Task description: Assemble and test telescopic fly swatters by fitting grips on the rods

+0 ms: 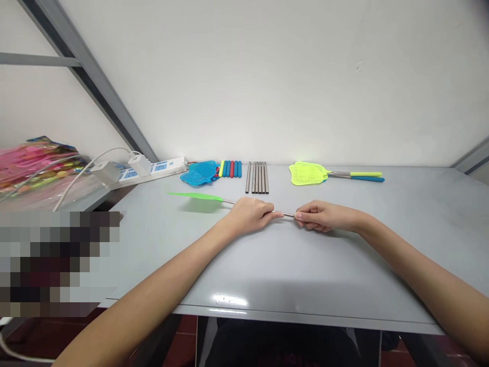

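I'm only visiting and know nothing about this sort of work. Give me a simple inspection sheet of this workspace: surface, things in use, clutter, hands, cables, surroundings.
Surface: grey table, glossy, with a light reflection near the front edge.
Job's things: green swatter head on a thin metal rod; behind, blue swatter heads, coloured handles, loose metal tubes and two handled swatters.
Clutter: pink packets at far left, contents unclear.
Hands: left hand grips the rod; right hand pinches it farther right.
Cables: white cable near the power strip.
Surroundings: white wall, grey frame; lower left is pixelated.
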`<action>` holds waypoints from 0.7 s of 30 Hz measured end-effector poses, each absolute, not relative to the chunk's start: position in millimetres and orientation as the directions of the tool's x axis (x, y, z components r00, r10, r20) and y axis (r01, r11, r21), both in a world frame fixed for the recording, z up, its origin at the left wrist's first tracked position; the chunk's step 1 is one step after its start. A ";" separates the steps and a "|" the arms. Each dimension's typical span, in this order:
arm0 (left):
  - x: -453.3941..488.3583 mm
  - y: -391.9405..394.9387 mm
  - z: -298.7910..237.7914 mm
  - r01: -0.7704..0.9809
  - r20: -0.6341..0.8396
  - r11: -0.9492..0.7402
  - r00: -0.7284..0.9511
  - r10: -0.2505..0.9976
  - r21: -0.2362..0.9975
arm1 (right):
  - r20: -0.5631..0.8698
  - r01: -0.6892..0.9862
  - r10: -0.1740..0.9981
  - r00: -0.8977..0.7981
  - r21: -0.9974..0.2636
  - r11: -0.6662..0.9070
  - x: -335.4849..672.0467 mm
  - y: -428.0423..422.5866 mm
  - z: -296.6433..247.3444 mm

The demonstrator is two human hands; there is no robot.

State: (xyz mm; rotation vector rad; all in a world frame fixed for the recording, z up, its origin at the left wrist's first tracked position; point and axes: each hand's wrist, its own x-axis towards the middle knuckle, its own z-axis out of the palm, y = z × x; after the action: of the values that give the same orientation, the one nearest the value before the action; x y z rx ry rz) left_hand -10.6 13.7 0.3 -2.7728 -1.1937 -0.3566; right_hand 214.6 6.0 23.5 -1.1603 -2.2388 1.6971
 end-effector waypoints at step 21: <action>-18.2 18.3 2.1 0.749 0.213 -0.663 0.648 0.731 -0.002 | -0.383 0.514 0.610 -0.694 -0.857 0.046 220.6 10.0 21.9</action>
State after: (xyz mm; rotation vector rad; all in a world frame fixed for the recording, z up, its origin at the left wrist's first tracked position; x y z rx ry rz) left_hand -18.2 18.3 2.1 -2.7689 -1.2468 -0.2972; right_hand 220.6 10.0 21.9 -1.1902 -2.2092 1.7465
